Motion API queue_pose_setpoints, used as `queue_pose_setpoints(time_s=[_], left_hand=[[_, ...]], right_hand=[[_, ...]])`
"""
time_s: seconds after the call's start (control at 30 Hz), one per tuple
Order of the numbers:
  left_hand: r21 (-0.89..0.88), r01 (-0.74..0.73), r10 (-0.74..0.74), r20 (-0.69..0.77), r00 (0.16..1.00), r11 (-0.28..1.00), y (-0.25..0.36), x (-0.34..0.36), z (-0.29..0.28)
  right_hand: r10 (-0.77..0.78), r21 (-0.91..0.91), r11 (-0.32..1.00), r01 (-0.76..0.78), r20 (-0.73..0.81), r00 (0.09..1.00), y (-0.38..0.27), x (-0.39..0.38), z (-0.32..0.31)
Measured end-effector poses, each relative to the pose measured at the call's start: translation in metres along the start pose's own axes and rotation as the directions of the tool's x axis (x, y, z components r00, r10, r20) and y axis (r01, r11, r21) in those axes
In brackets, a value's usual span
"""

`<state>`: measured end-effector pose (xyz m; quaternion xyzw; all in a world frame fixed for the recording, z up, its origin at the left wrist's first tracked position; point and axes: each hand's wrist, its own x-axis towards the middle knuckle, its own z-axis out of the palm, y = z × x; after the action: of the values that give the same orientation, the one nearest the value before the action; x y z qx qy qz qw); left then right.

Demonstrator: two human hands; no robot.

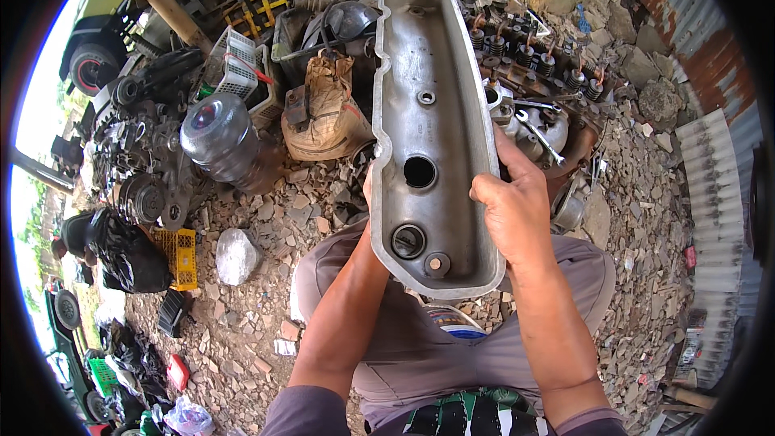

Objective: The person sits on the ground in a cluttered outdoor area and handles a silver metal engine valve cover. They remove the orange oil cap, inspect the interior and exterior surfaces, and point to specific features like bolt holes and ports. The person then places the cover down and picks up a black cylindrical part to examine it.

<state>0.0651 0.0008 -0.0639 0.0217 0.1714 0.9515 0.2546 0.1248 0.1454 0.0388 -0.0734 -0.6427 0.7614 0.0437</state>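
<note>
A long grey cast-metal valve cover is held lengthwise above my lap, its hollow inside facing up, with a dark round opening and smaller fittings toward the near end. My right hand grips its right side, thumb over the rim. On the left side, my left hand holds it, the fingers mostly hidden behind the metal. Just right of the cover, wrenches lie on metal engine parts.
A cylinder head with springs, a paper sack, a clear plastic jug and piled engine parts surround me on rubble ground. Yellow crates, black bags and corrugated sheets stand at the sides.
</note>
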Motion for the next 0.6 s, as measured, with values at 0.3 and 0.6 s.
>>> queue_pose_setpoints(time_s=[0.3,0.6], left_hand=[[-0.01,-0.034,0.035,0.024,0.999,0.999,0.004,-0.005,-0.003],[-0.002,-0.146,0.146,0.004,0.989,0.989,0.015,-0.042,-0.024]], right_hand=[[-0.06,0.025,0.998,0.059,0.046,0.997,0.0,0.006,0.01],[-0.287,-0.224,0.929,0.296,0.075,0.955,0.017,-0.005,0.057]])
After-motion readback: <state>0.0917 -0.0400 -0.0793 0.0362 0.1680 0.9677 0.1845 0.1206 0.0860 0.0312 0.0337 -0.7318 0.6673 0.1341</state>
